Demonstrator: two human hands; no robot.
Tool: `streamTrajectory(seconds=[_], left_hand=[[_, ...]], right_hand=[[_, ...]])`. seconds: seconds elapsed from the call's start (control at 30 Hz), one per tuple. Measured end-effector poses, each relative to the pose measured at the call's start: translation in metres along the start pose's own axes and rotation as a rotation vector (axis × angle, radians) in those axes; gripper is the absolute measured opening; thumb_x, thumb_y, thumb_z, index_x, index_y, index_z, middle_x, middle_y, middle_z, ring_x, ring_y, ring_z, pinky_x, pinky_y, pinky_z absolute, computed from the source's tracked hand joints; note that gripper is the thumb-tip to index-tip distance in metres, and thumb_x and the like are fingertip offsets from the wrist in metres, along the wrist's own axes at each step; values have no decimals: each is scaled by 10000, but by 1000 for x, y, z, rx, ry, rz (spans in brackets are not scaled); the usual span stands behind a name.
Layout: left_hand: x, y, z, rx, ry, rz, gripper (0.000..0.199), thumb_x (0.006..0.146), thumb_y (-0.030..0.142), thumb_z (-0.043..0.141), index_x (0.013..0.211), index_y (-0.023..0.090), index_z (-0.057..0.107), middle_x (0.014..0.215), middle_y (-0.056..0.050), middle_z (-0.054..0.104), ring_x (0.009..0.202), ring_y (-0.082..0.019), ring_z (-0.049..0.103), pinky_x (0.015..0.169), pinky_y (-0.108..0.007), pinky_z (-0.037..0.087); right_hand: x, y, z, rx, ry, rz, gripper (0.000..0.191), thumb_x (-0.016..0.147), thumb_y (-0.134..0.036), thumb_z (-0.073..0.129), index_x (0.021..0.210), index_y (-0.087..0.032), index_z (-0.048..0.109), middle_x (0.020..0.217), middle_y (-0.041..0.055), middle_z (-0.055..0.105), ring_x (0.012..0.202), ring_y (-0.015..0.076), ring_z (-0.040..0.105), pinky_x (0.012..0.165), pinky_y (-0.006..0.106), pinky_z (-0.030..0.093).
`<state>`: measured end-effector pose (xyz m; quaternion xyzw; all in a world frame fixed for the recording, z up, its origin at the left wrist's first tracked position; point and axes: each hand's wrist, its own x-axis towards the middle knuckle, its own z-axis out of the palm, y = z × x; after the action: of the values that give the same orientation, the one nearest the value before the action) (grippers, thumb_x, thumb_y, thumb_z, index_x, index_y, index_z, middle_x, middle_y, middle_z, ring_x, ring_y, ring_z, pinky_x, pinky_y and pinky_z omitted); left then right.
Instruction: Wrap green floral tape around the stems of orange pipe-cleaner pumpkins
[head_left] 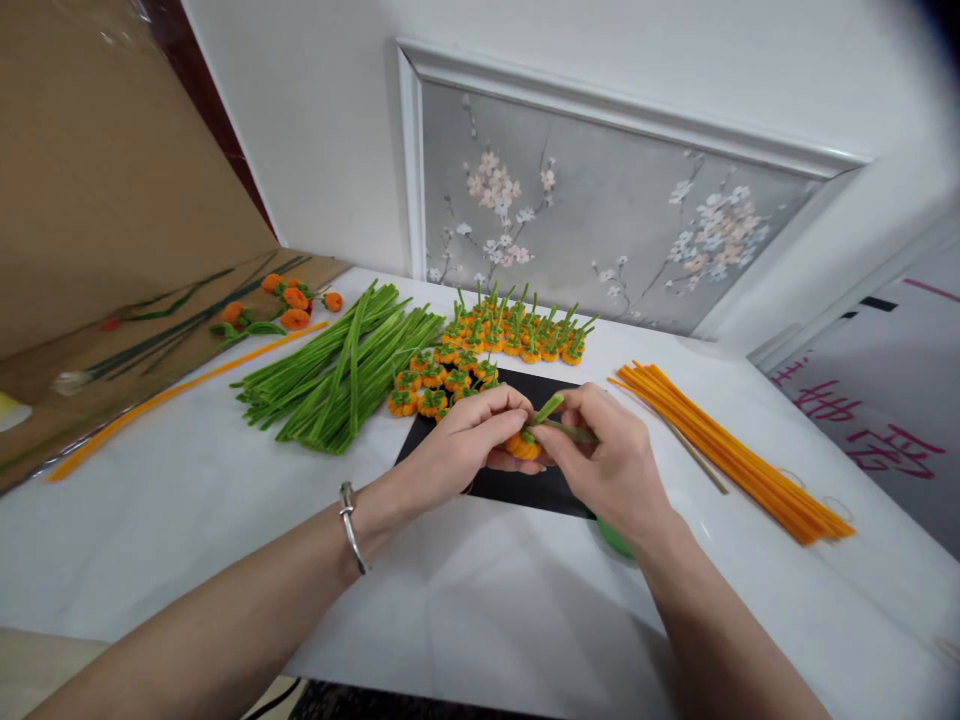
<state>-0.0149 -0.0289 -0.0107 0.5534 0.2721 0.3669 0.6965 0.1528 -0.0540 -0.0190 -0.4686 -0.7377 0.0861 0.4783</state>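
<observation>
My left hand (480,435) is closed around a small orange pumpkin (523,446) shaped from fuzzy pipe cleaner. A short green pipe-cleaner stem (549,408) sticks up from its top. Close against it, my right hand (604,440) pinches at the green part; a thin brownish-green rod (574,433) shows between its fingers, though where it ends is hidden. Both hands hover over a black mat (517,488). Just beyond them stand several finished-looking orange pumpkins (431,375) with green tops, and a further group with upright green stems (525,330).
Left of the pumpkins lies a heap of green pipe cleaners (337,370). An orange bundle (739,450) lies on the right, with a thin stick (697,455) beside it. Orange flowers (295,300) rest on brown paper at left. A green object (616,540) is partly under my right wrist.
</observation>
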Motion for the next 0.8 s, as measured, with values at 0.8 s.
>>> streamTrajectory(seconds=[0.8], left_hand=[[8,-1,-10,179,74,29,191,705,196,734,611,112,591,916,-58,645,734,-99,567,674,-241,454]], right_hand=[[3,13,-7,286,-256,141,180,846,-195,556,1024,-196,577,762,-5,589,584,91,486,505,207,376]])
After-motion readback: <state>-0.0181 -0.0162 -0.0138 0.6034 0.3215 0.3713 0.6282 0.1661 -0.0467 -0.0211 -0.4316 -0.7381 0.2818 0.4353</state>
